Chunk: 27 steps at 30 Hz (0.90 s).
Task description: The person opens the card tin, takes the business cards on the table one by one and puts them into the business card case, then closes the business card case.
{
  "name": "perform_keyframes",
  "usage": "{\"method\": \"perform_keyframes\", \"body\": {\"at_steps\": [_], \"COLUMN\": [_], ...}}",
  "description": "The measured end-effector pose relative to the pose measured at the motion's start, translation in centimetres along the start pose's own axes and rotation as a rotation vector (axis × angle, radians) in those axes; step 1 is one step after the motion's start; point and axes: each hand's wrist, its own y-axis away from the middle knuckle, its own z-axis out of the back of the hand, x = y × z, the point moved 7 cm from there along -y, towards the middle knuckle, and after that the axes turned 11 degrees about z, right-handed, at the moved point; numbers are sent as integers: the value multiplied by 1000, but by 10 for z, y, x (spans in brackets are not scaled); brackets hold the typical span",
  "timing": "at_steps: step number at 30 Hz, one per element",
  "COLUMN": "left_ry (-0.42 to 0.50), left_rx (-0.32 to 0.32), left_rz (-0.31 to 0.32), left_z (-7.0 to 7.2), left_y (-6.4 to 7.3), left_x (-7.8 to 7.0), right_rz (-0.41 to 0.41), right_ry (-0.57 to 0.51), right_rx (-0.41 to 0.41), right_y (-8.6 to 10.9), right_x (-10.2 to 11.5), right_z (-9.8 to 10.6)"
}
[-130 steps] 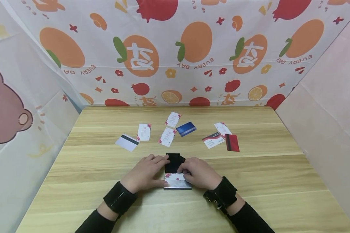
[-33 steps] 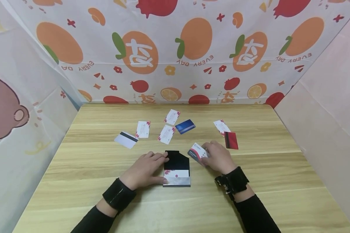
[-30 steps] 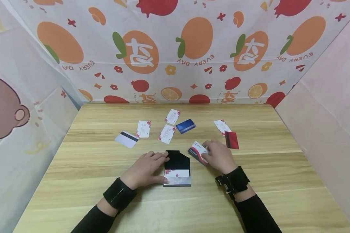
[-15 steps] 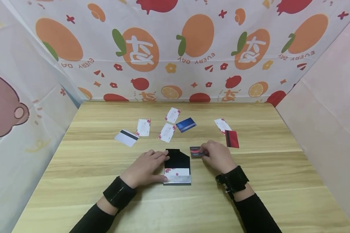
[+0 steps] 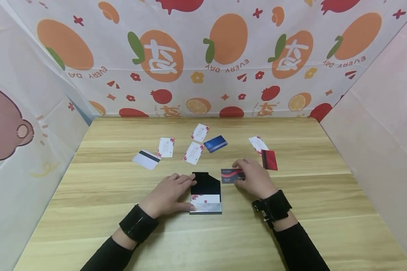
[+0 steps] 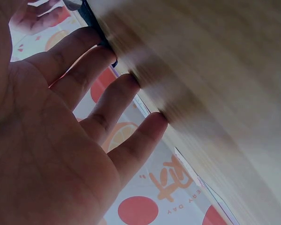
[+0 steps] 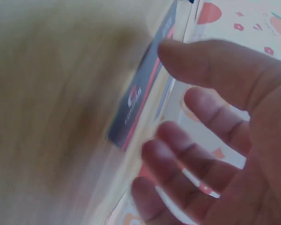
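Observation:
In the head view my left hand (image 5: 167, 197) rests at the left side of an unfolded black card holder (image 5: 205, 183), its fingers fairly straight. Its index fingertip touches the flap, and its thumb lies on the silvery pocket. A white flowered card (image 5: 211, 198) sits in that pocket. Right of the holder, a dark grey business card (image 5: 228, 176) with a pink wavy stripe lies flat on the table. My right hand (image 5: 254, 178) is spread over the card's right end. In the right wrist view the thumb (image 7: 187, 58) overlaps the card, while the other fingers stand apart from it.
Several cards lie farther back on the wooden table (image 5: 203, 241): a white striped card (image 5: 147, 160), a blue card (image 5: 216, 143), a red card (image 5: 269, 160) and flowered white cards (image 5: 166, 147). Fruit-print cloth (image 5: 196, 56) hangs behind the table.
My right hand has left the holder and brought the business card over from the right-hand cluster. The card has turned from its white side to its dark side. My left hand stays put.

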Motion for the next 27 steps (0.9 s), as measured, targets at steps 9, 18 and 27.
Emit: {"method": "perform_keyframes", "body": {"at_steps": [9,18,27], "left_ry": [4,3,3], "left_rx": [17,15,11], "left_rz": [13,14,5], "left_z": [-1,1,-1], "left_y": [-1,-1,0], "left_x": [0,0,1], "right_rz": [-63,-123,108], "right_ry": [4,-31,-11], "right_rx": [68,87,118], "right_y": [4,4,-1], "right_x": [-15,-14,8], "right_z": [-1,2,-4]}}
